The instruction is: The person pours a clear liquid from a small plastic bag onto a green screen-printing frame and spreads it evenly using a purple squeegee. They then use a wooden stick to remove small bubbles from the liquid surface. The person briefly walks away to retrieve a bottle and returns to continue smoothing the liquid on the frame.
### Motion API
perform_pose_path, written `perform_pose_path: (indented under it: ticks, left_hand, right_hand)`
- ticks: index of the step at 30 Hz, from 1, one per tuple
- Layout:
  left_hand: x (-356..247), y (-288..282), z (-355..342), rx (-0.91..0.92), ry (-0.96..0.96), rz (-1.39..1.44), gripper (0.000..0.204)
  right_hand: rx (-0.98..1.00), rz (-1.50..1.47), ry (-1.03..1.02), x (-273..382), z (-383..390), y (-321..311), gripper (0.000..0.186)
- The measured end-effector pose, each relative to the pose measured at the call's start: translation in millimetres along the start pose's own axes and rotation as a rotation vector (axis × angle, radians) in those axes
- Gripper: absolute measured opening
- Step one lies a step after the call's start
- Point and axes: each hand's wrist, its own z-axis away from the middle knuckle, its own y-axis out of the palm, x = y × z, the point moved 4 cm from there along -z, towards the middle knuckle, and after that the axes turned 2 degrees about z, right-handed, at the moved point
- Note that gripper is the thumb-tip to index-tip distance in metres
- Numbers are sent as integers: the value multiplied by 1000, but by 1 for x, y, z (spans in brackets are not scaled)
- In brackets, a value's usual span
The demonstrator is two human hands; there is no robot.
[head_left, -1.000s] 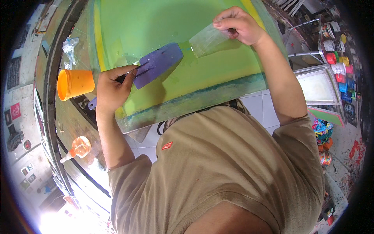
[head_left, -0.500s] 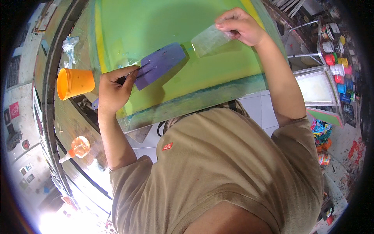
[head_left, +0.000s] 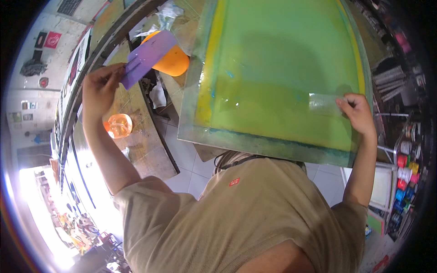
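Note:
My left hand [head_left: 100,88] grips a flat purple scraper [head_left: 148,57] with dark streaks near the held end, raised in front of an orange cup [head_left: 175,63] left of the green screen-printing screen [head_left: 277,54]. Between finger and thumb of my right hand [head_left: 357,113] is a clear flat scraper [head_left: 321,103], over the lower right of that screen, which has yellow bands along its sides and a dark teal band near my body. Whether that scraper touches the surface I cannot tell.
A bottle of orange liquid [head_left: 120,125] lies on the wooden table [head_left: 152,152] at left, with crumpled plastic [head_left: 168,13] farther back. Several paint containers [head_left: 403,179] line the right side, beside a white-faced frame [head_left: 382,186]. White tiled floor [head_left: 180,179] shows below.
The view has swung left. My left hand has carried the purple scraper up and leftward off the screen toward the cup. My right hand still holds the clear scraper, now lower in the picture.

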Motion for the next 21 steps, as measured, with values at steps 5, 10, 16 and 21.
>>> perform_pose_path:
  ticks: [5, 10, 16, 21]
  left_hand:
    - [8, -24, -45, 167, -41, -377, 20]
    - [16, 13, -93, 328, 406, -696, 21]
    - [43, -13, -94, 382, 164, -266, 20]
    - [14, -52, -33, 139, -153, 103, 21]
  right_hand:
    - [52, -178, 73, -12, -12, 3, 30]
    - [61, -173, 72, -18, -14, 5, 29]
    - [47, -184, 41, -22, -7, 4, 27]
    - [39, -33, -100, -14, -9, 0, 29]
